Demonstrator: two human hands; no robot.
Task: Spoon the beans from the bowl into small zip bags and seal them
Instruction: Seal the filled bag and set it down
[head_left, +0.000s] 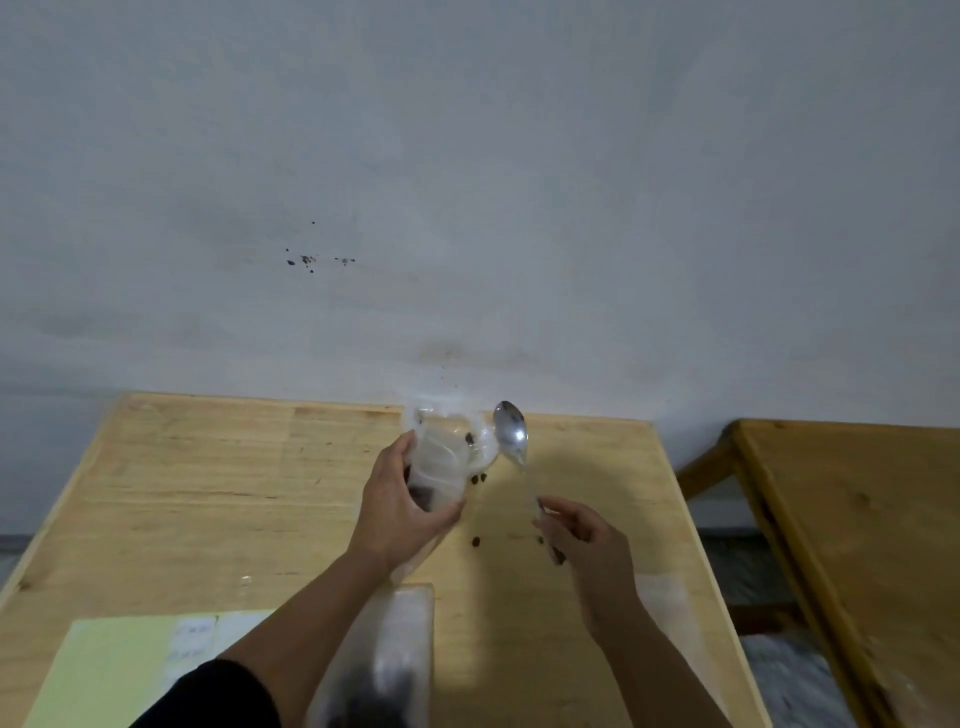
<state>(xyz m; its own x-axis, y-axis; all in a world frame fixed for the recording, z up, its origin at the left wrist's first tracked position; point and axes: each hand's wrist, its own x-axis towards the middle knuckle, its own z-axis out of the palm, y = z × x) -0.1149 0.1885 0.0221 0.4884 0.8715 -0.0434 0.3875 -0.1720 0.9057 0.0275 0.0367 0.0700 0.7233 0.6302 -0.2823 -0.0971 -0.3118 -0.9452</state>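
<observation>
My left hand (400, 512) grips a small clear zip bag (447, 457) above the wooden table (218, 483), its mouth turned up and away from me. A few dark beans show inside the bag. My right hand (582, 540) pinches the handle of a metal spoon (511, 434), whose bowl points up just right of the bag's mouth and looks empty. A few loose beans (478, 478) lie on the table between my hands. A clear container with dark beans (384, 670) sits blurred at the near edge, partly behind my left forearm.
A pale green sheet with a white label (119, 670) lies on the table's near left. A second wooden table (857, 519) stands to the right across a gap. A grey wall (467, 182) rises directly behind the table's far edge.
</observation>
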